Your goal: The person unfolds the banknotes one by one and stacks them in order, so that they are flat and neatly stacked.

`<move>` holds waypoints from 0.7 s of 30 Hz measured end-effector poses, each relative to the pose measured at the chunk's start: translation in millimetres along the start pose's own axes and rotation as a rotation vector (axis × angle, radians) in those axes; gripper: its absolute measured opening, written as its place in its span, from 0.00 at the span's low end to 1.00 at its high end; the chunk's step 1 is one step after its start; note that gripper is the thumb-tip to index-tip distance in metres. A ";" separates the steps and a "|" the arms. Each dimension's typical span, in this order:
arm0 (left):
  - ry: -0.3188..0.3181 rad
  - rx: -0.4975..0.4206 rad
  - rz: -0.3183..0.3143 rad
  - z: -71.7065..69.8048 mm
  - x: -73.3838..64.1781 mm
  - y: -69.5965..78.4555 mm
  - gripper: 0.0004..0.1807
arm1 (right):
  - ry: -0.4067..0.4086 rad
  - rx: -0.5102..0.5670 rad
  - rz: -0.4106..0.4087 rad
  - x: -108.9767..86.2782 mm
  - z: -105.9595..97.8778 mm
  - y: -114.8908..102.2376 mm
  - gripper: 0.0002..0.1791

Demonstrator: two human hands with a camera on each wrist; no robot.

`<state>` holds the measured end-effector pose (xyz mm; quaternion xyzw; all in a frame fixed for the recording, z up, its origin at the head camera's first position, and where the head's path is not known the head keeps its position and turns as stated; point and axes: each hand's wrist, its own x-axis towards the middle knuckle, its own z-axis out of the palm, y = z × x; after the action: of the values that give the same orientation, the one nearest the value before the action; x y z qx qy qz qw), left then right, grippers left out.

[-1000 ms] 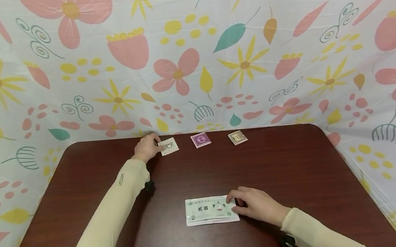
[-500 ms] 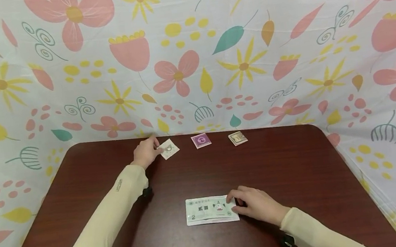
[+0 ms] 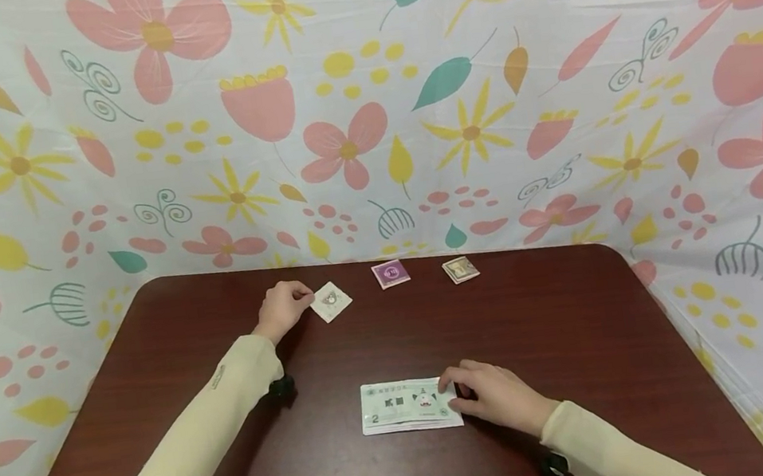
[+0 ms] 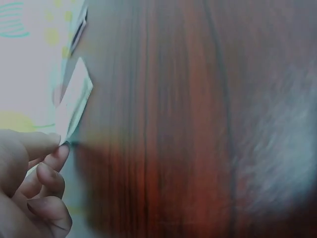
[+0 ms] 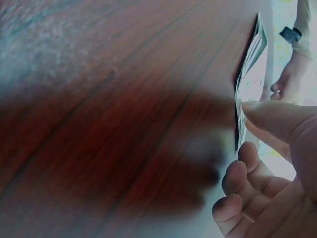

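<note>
My left hand (image 3: 284,309) pinches the corner of a small pale square of folded paper (image 3: 332,301) with a cartoon print, at the table's back left. In the left wrist view the folded paper (image 4: 77,101) is tilted up from between thumb and forefinger, its layers showing at the edge. Nearer to me, a stack of pale green play-money notes (image 3: 396,406) lies flat, the top one marked 2. Resting on its right end are the thumb and forefinger of my right hand (image 3: 499,395). In the right wrist view the thumb touches the notes (image 5: 252,74) while the other fingers hang loosely bent.
A purple folded square (image 3: 391,274) and a brownish one (image 3: 461,269) lie near the back edge of the dark wooden table (image 3: 545,329). Directly behind the table hangs a floral cloth (image 3: 331,76).
My left hand has moved slightly toward me, and the pale folded paper has turned and come a little forward with it. The right hand and the note stack stay put.
</note>
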<state>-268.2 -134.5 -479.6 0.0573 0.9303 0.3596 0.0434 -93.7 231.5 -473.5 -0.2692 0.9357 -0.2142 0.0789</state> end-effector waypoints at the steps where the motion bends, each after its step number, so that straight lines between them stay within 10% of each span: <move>1: -0.002 -0.020 0.000 0.5 -1.8 -0.2 0.10 | 0.001 -0.001 0.000 0.0 0.1 0.1 0.12; 21: -0.034 -0.248 0.034 10.9 -38.3 11.8 0.09 | 0.009 -0.013 -0.015 0.2 1.4 1.1 0.12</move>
<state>-228.1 -123.9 -478.2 0.0734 0.8766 0.4717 0.0600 -94.1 231.8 -475.3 -0.2759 0.9352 -0.2100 0.0713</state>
